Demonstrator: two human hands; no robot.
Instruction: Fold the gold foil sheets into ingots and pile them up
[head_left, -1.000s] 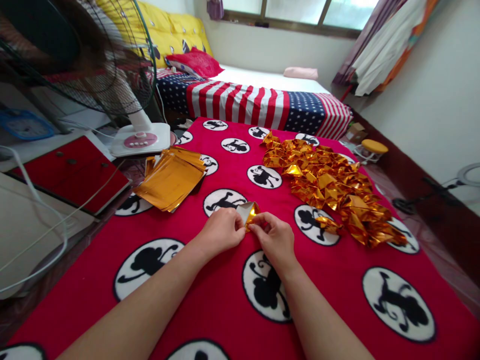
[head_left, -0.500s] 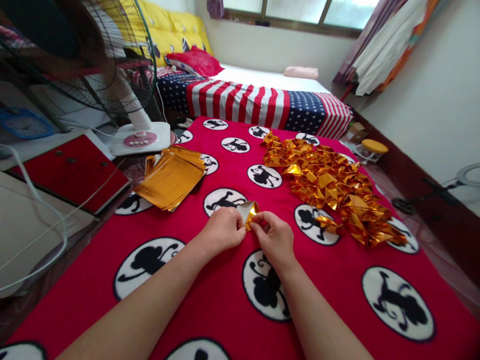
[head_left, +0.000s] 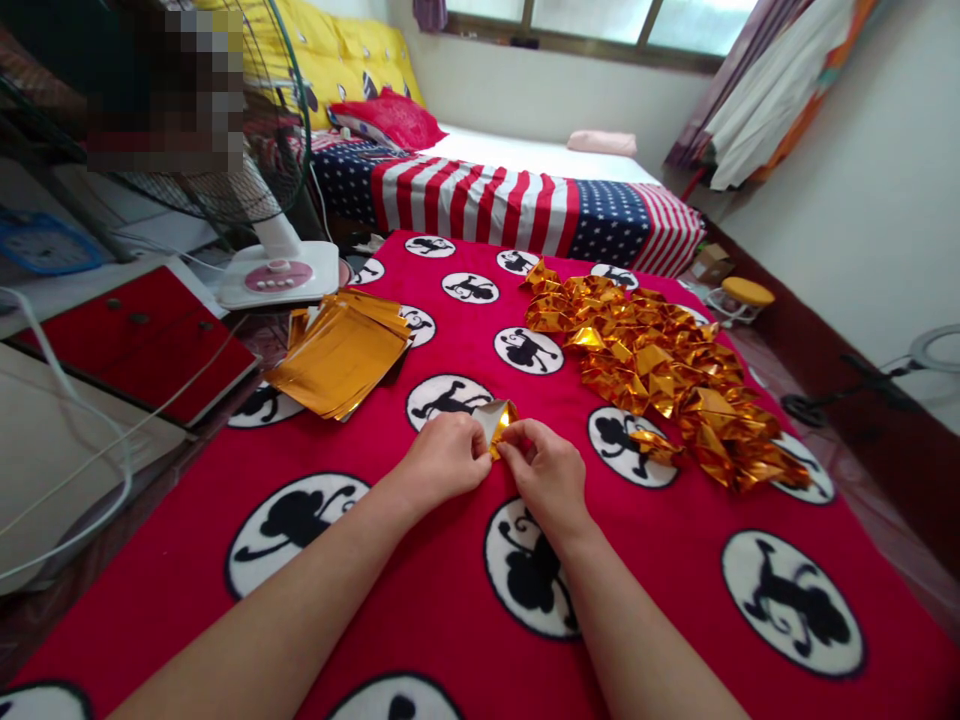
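Between my two hands is a partly folded sheet of gold foil paper [head_left: 491, 420], its pale inner side showing toward the left and its shiny gold side toward the right. My left hand [head_left: 448, 455] pinches its near left edge, fingers curled in. On the right edge, my right hand [head_left: 546, 470] grips it between thumb and forefinger. Both hands are close together, low over the red cloth [head_left: 420, 620]. To the left lies a stack of flat gold foil sheets [head_left: 337, 355]. A heap of folded gold foil pieces [head_left: 652, 350] spreads over the right side, with one folded piece [head_left: 654, 447] at its near edge.
The red cloth carries round monkey prints. A standing fan [head_left: 281, 270] is at the left beyond the foil stack, near a red-fronted cabinet [head_left: 139, 335]. Behind is a bed [head_left: 480, 205] with a striped, starred cover. A yellow stool [head_left: 748, 292] stands at the right.
Both hands keep their hold on the foil sheet with almost no movement. The view has shifted very slightly.
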